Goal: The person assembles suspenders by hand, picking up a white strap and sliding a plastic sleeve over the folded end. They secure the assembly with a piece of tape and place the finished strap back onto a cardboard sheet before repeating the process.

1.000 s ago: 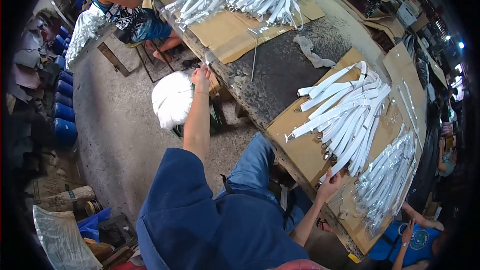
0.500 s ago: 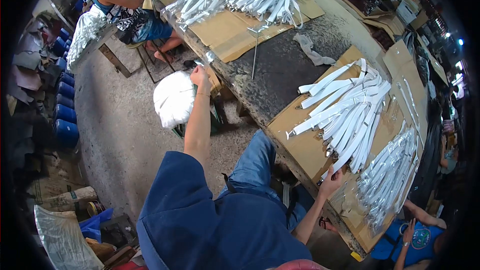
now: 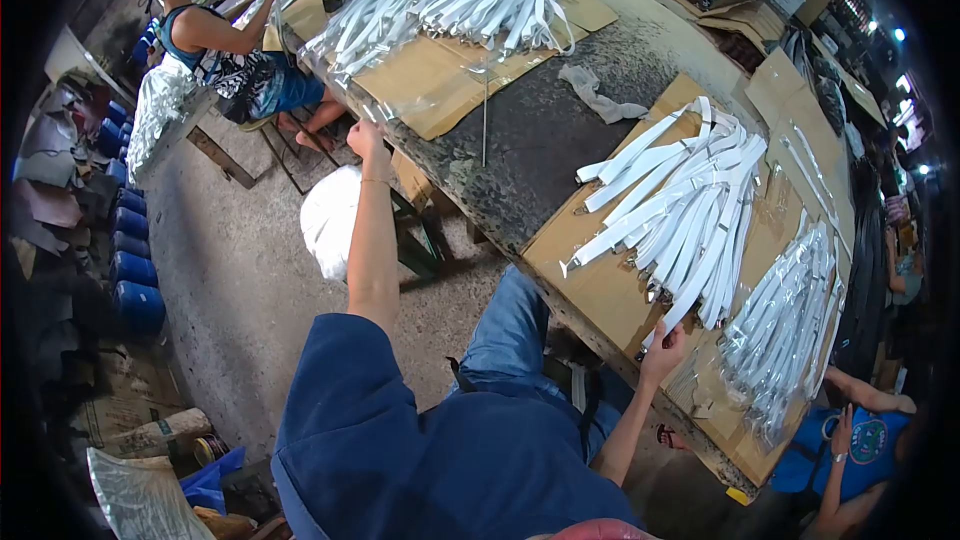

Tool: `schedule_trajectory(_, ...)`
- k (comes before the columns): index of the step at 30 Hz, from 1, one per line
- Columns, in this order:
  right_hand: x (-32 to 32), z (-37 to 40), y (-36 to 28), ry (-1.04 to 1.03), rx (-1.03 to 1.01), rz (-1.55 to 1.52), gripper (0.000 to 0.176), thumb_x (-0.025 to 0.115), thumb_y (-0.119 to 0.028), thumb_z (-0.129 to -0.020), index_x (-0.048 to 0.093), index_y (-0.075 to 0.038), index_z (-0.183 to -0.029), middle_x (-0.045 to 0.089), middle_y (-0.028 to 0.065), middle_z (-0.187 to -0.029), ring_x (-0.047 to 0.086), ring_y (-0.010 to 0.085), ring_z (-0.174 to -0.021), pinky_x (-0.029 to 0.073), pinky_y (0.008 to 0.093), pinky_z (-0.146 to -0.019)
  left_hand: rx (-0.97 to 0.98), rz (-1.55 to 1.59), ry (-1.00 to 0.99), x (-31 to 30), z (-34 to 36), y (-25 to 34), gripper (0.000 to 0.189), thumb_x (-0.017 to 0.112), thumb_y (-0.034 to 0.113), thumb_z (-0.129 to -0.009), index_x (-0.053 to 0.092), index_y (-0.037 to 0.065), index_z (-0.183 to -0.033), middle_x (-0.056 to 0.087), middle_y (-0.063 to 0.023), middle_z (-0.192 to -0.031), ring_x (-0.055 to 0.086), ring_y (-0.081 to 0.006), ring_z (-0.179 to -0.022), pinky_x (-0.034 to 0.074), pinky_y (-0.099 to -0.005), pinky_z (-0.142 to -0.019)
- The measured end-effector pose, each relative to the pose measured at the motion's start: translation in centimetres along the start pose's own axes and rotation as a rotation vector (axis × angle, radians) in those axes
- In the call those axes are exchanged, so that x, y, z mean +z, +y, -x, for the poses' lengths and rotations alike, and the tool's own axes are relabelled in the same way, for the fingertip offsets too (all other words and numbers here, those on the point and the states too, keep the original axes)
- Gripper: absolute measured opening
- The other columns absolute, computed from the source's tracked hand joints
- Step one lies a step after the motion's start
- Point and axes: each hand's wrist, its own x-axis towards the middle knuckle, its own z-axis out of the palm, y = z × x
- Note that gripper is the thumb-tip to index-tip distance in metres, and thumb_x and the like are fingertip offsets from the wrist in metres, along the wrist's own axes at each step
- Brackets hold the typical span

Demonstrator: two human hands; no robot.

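Note:
My left hand (image 3: 367, 138) reaches out to the table's far left edge, fingers closed on what looks like a clear plastic sleeve (image 3: 398, 111); its outline is faint. My right hand (image 3: 663, 351) is at the near edge of the table, pinching the lower end of a white suspender strap (image 3: 680, 312). That strap belongs to a fanned pile of white suspenders (image 3: 690, 205) with metal clips, lying on cardboard (image 3: 560, 250). Beside it, to the right, lie suspenders in clear plastic sleeves (image 3: 775, 325).
More white suspenders (image 3: 490, 5) are heaped on the far cardboard. A thin metal rod (image 3: 485, 120) and a crumpled whitish cloth (image 3: 600, 95) are on the dark tabletop (image 3: 540, 140). A white bundle (image 3: 330, 220) stands below. One person (image 3: 215, 35) sits far left, another (image 3: 845, 440) lower right.
My left hand has shifted left and slightly up in view, along the table edge. My right hand stays at the strap end. The whole view has turned a little.

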Motion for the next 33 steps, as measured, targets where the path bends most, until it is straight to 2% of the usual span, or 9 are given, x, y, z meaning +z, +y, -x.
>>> schedule_trajectory(1, 0.0, 0.0, 0.0, 0.0, 0.018, 0.002, 0.019, 0.058, -0.013, -0.09, 0.058, 0.003, -0.101, 0.061, 0.0025, -0.079, 0.053, 0.0066, -0.068, 0.042, 0.0221, -0.059, 0.001, -0.001, -0.007, 0.3, 0.8, 1.1, 0.024, 0.051, 0.015, -0.083, 0.061, -0.007, -0.087, 0.067, -0.0154, -0.075, 0.063, -0.0183, -0.062, 0.049, -0.0318, -0.058)
schedule_trajectory(3, -0.1, 0.1, 0.1, 0.001, 0.038, 0.005, 0.019, 0.059, -0.013, -0.09, 0.058, 0.003, -0.101, 0.061, 0.0022, -0.079, 0.052, 0.0065, -0.068, 0.042, 0.0221, -0.059, 0.359, -0.548, 0.131, 0.4, 1.5, 3.0, 0.024, 0.053, 0.015, -0.083, 0.062, -0.007, -0.085, 0.067, -0.0151, -0.077, 0.065, -0.0184, -0.065, 0.05, -0.0316, -0.057)
schedule_trajectory(5, -0.1, 0.0, 0.3, 0.0, 0.016, 0.017, 0.019, 0.059, -0.013, -0.09, 0.058, 0.003, -0.1, 0.06, 0.0016, -0.078, 0.052, 0.0063, -0.067, 0.042, 0.0221, -0.059, 0.41, -0.566, 0.134, 0.3, 1.8, 4.2, 0.023, 0.052, 0.014, -0.083, 0.062, -0.007, -0.081, 0.067, -0.0142, -0.077, 0.066, -0.0195, -0.07, 0.051, -0.0306, -0.06)
schedule_trajectory(8, 0.1, 0.1, 0.0, 0.006, 0.034, 0.01, 0.019, 0.059, -0.013, -0.09, 0.058, 0.003, -0.1, 0.059, 0.0015, -0.077, 0.052, 0.0067, -0.067, 0.042, 0.0223, -0.059, 0.141, -0.045, -0.252, 0.4, 1.6, 5.1, 0.02, 0.047, 0.014, -0.09, 0.056, -0.003, -0.089, 0.067, -0.0161, -0.085, 0.066, -0.0266, -0.084, 0.053, -0.0334, -0.072)
schedule_trajectory(12, 0.0, -0.2, 0.8, -0.004, 0.023, 0.016, 0.019, 0.059, -0.013, -0.09, 0.057, 0.003, -0.1, 0.059, 0.0017, -0.077, 0.052, 0.0068, -0.067, 0.042, 0.0225, -0.059, -0.065, 0.398, -0.453, 0.6, 1.3, 7.6, 0.016, 0.037, 0.013, -0.097, 0.044, -0.001, -0.1, 0.058, -0.0227, -0.11, 0.059, -0.0371, -0.103, 0.05, -0.0458, -0.085)
schedule_trajectory(22, 0.1, 0.0, 0.3, 0.009, 0.03, 0.053, 0.017, 0.059, -0.013, -0.09, 0.057, 0.002, -0.096, 0.059, 0.0022, -0.076, 0.051, 0.0067, -0.067, 0.041, 0.0227, -0.058, 0.047, 0.778, -0.688, 5.4, -0.3, 18.0, 0.021, 0.035, 0.014, -0.096, 0.047, -0.001, -0.09, 0.048, -0.0252, -0.123, 0.044, -0.0444, -0.12, 0.039, -0.0537, -0.102)
schedule_trajectory(29, -0.1, -0.1, 0.0, -0.009, 0.06, 0.07, 0.018, 0.06, -0.014, -0.089, 0.057, 0.003, -0.096, 0.06, 0.0022, -0.076, 0.052, 0.0082, -0.066, 0.042, 0.0239, -0.06, 0.211, 0.822, -0.75, 8.8, 0.6, 29.4, 0.024, 0.035, 0.015, -0.096, 0.049, -0.001, -0.087, 0.049, -0.0239, -0.122, 0.045, -0.0445, -0.118, 0.039, -0.0536, -0.101)
schedule_trajectory(32, -1.0, -0.3, -5.2, -0.156, 0.175, 0.315, 0.024, 0.063, -0.016, -0.086, 0.057, 0.003, -0.1, 0.061, 0.0047, -0.077, 0.054, 0.0124, -0.066, 0.044, 0.0272, -0.061, 0.273, 0.856, -0.897, 9.9, -0.1, 32.7, 0.026, 0.035, 0.014, -0.096, 0.054, -0.002, -0.088, 0.056, -0.0193, -0.111, 0.05, -0.0398, -0.114, 0.042, -0.0516, -0.1)
schedule_trajectory(33, -1.0, -0.4, -7.4, -0.162, 0.17, 0.313, 0.024, 0.063, -0.016, -0.086, 0.057, 0.003, -0.1, 0.061, 0.0047, -0.077, 0.054, 0.0124, -0.066, 0.044, 0.0272, -0.061, 0.369, 0.818, -0.976, 10.3, -1.0, 33.7, 0.018, 0.045, 0.016, -0.093, 0.056, 0.003, -0.086, 0.058, -0.0145, -0.113, 0.051, -0.0362, -0.114, 0.04, -0.0496, -0.101)
